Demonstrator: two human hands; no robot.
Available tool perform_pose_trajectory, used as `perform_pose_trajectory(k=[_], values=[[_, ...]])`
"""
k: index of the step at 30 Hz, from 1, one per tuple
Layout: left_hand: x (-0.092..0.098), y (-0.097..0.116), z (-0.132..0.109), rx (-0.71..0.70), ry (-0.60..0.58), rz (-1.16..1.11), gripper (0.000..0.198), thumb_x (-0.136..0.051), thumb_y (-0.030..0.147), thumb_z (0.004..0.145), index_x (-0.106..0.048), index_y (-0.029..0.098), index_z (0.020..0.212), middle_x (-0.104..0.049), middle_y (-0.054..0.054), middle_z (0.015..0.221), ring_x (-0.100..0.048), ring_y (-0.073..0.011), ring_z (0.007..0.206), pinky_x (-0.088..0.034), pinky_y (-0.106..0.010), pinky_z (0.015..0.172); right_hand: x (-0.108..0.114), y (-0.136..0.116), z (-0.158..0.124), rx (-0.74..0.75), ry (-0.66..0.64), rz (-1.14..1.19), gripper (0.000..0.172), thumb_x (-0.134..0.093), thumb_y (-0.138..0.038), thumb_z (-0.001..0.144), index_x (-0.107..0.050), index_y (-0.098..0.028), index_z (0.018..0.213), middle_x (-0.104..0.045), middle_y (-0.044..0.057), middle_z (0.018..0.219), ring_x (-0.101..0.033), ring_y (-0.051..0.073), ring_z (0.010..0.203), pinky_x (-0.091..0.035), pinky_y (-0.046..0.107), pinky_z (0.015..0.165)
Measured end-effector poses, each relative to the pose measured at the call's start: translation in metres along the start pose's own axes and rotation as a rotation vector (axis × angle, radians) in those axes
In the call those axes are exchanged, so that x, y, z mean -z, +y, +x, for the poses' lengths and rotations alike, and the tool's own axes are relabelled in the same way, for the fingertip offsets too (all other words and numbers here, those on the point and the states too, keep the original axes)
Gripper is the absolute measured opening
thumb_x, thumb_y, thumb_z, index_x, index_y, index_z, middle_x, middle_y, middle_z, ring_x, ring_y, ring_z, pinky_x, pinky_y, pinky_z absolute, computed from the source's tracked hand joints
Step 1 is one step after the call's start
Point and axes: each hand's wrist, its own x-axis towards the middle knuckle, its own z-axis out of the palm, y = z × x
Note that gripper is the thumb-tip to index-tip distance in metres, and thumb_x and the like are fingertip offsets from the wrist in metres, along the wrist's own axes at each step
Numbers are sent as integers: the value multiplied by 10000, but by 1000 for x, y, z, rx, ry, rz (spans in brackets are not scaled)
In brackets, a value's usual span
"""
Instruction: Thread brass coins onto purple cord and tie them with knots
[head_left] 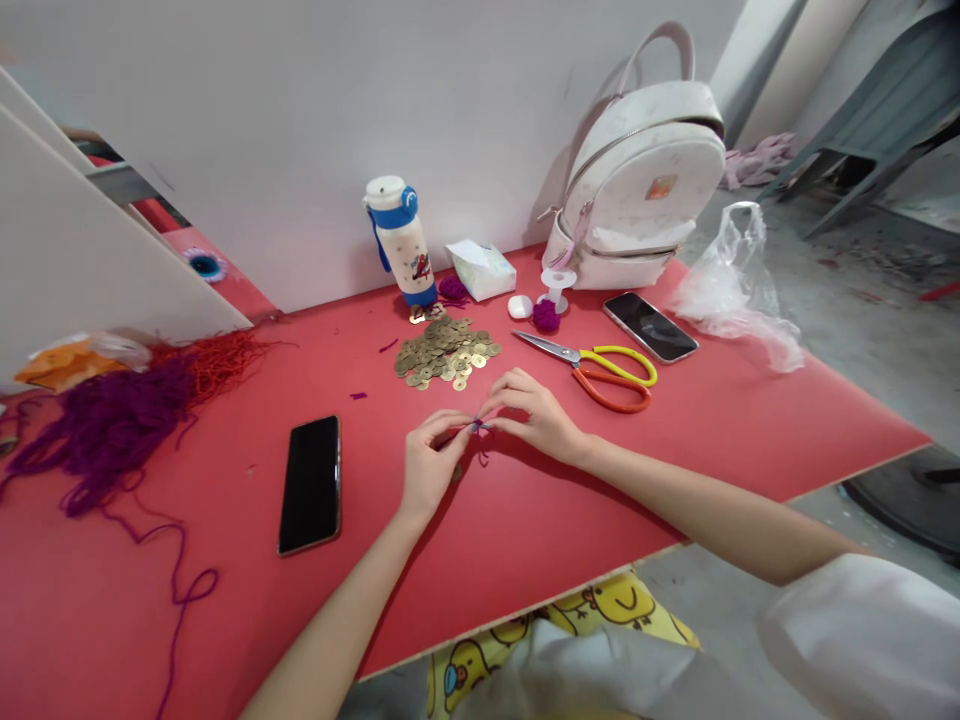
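Table, broad, red-topped [540, 530], with a pale tan near edge slanting up to the right; bare red surface runs from beneath the wrists to that edge.

Backpack, off-white, rounded, with a top handle [637, 185]: upright at the back right, well apart from the hands.

Hands, bare, two. Left hand [433, 465]: forearm rising from the lower edge of view, wrist bent toward the right, fingers curled. Right hand [534, 415]: forearm reaching in from the right, fingers arched, pointing left. Tips of both hands meet, thumb and forefinger of each pinching.

Scissors, steel-bladed, with one yellow and one orange handle [592, 370]: beyond the right hand, near it, tips pointing left.

Smartphone, black-screened, rectangular [310, 485]: flat, left of the left hand, with red surface between.

Discs, brass-coloured, round, metal, in a loose heap [442, 350]: just beyond the fingertips, apart from them.

Thread, purple, short, bunched [478, 425]: grasped between the fingertips of both hands, a loose end hanging below them.
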Motion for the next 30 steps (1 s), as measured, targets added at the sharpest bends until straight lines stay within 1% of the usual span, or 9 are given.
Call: perform_pose_trajectory(k=[4, 11, 13, 15, 19, 22, 24, 27, 30], values=[[0, -1, 1, 51, -31, -12, 85, -683, 235, 766, -734, 170, 750, -710, -54, 819, -683, -175, 754, -562, -260, 691, -1, 0, 0, -21, -14, 23, 162, -643, -366, 902, -703, -221, 862, -631, 51, 869, -555, 196, 856, -481, 357, 785], [0, 0, 1, 74, -51, -13, 84, -657, 217, 763, -723, 168, 747, -707, -42, 782, -680, -160, 685, -556, -241, 631, -1, 0, 0, -76, -31, 61, 169, -683, -365, 870, -692, -206, 813, -629, 44, 848, -553, 192, 848, -468, 341, 782], [0, 1, 1, 70, -57, 6, 89, -647, 205, 768, -724, 165, 745, -713, -43, 782, -683, -161, 691, -556, -242, 643, -1, 0, 0, -108, -39, 91, 186, -699, -368, 857, -683, -198, 783, -620, 40, 829, -552, 186, 834, -462, 330, 767], [0, 1, 1, 48, -61, 19, 103, -636, 196, 774, -729, 164, 744, -723, -47, 786, -688, -167, 716, -558, -246, 673, -2, 0, 1, -155, -39, 151, 205, -720, -372, 838, -671, -191, 755, -606, 33, 804, -554, 176, 805, -459, 313, 740], [0, 3, 1, 14, -68, -3, 124, -628, 201, 788, -747, 169, 774, -736, -54, 830, -698, -171, 767, -561, -244, 704, -4, 0, 3, -303, -37, 338, 236, -744, -373, 804, -629, -180, 729, -587, 12, 765, -557, 147, 721, -454, 283, 671], [-1, 4, 1, 13, -71, -16, 97, -658, 203, 777, -751, 176, 786, -733, -48, 830, -699, -172, 781, -561, -247, 726, -5, 0, 3, -399, -74, 514, 251, -737, -389, 797, -598, -182, 767, -586, -1, 760, -565, 130, 668, -461, 270, 635], [-1, 4, 1, 18, -47, -9, 76, -677, 199, 766, -748, 179, 783, -727, -41, 823, -695, -169, 772, -558, -244, 727, -6, 0, 2, -449, -109, 608, 252, -707, -401, 819, -569, -190, 814, -583, -11, 745, -563, 124, 643, -453, 256, 597], [0, 4, 0, 39, 1, 0, 57, -685, 201, 762, -740, 183, 763, -720, -32, 812, -685, -162, 755, -552, -239, 716, -8, 1, 1, -486, -132, 693, 222, -631, -401, 877, -529, -204, 879, -569, -17, 762, -552, 119, 653, -444, 245, 582], [0, 4, -1, 80, 32, -2, 52, -687, 204, 757, -733, 187, 740, -718, -26, 798, -682, -163, 750, -549, -231, 673, -10, 3, 0, -493, -66, 736, 211, -601, -394, 895, -497, -211, 879, -544, -23, 787, -520, 106, 651, -447, 246, 611]])
